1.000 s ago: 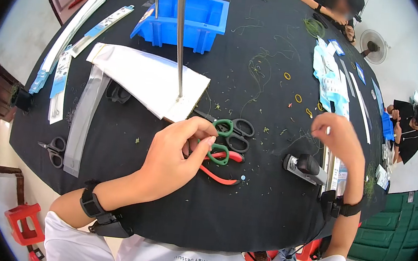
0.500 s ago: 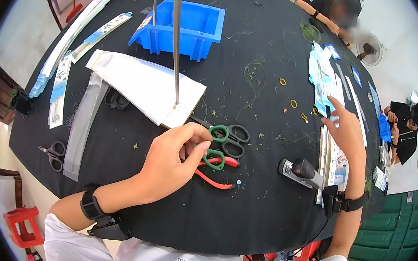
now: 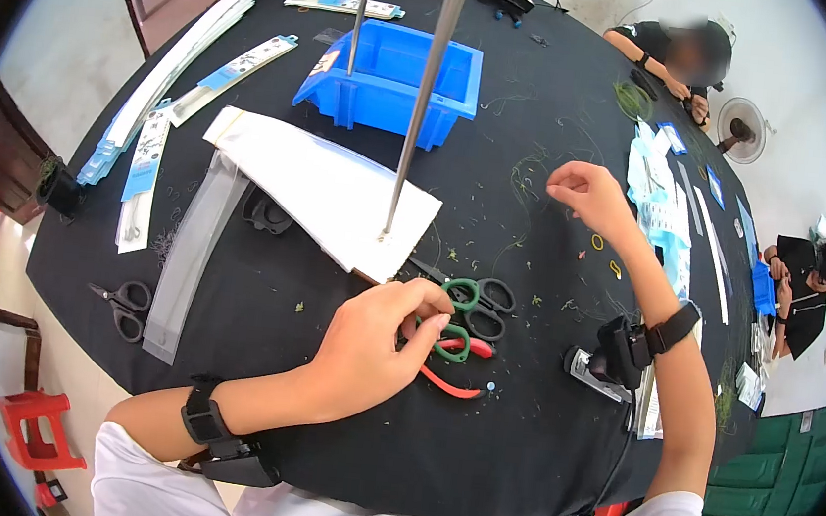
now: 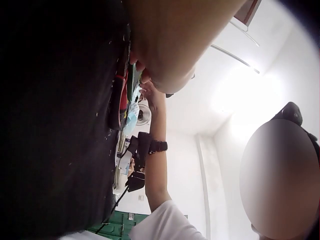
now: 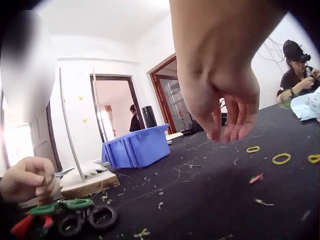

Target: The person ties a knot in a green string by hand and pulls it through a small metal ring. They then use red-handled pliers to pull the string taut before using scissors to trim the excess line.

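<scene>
My left hand [image 3: 374, 332] hovers at the near side of green-handled scissors [image 3: 465, 347], thumb tip against curled fingers. In the right wrist view this left hand [image 5: 27, 179] shows beside the scissors; I cannot tell whether something thin is pinched in it. Black-handled scissors [image 3: 481, 310] and red-handled pliers [image 3: 452, 390] lie beside the green pair. My right hand [image 3: 593, 198] is out over the table, close to a tangle of green line [image 3: 526, 177]. In the right wrist view its fingers [image 5: 235, 122] hang down loosely curled, nothing visible in them.
Two metal rods [image 3: 426, 100] rise by a white-covered board [image 3: 320, 189] and a blue bin [image 3: 387, 116]. A stapler [image 3: 592, 377] sits below the right wrist. Yellow rubber bands [image 3: 615, 270], small dark scissors [image 3: 128, 305] and long packets [image 3: 143, 167] lie about. Two people work across the table.
My right hand opened its fingers near the blue packets, then moved left and farther out over the table, fingers drawn together. The left hand keeps its pose beside the scissors. The head view has shifted slightly.
</scene>
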Demonstrator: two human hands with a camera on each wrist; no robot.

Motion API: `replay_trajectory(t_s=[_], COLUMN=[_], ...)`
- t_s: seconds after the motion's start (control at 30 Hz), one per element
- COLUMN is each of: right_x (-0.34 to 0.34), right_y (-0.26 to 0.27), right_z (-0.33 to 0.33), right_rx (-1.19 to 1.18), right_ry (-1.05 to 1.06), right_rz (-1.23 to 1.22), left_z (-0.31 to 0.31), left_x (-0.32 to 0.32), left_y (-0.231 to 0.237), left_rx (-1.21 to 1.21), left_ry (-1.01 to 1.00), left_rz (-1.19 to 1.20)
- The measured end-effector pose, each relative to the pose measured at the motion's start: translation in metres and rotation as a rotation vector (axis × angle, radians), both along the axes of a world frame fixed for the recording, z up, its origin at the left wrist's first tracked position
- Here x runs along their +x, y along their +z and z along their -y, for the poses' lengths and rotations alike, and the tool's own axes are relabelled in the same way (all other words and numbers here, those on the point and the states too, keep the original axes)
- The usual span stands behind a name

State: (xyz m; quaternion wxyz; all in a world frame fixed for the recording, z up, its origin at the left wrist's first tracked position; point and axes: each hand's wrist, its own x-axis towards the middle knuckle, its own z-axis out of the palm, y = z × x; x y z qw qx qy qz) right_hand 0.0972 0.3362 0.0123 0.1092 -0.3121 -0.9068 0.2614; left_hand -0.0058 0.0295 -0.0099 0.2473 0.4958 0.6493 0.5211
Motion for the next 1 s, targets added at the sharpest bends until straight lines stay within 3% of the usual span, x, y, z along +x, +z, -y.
replay_trajectory(t_s=[0.2, 0.5, 0.9, 1.0], right_x=[-0.023, -0.013, -0.017, -0.015], right_y=[-0.009, -0.003, -0.008, 0.013], right_z=[-0.004, 0.003, 0.004, 0.014], right_rx=[0.080, 0.197, 0.182, 0.054], right_ry=[0.036, 0.062, 0.084, 0.029], right_rz=[0.166, 0.154, 0.158, 0.082], left_z=[0.000, 0.000, 0.001, 0.000], left_x=[0.000, 0.000, 0.001, 0.001], left_y=[-0.002, -0.004, -0.003, -0.004], left_rx=[0.025, 0.053, 0.049, 0.060], left_ry=[0.020, 0.004, 0.006, 0.006], left_rz=[-0.006, -0.026, -0.019, -0.025])
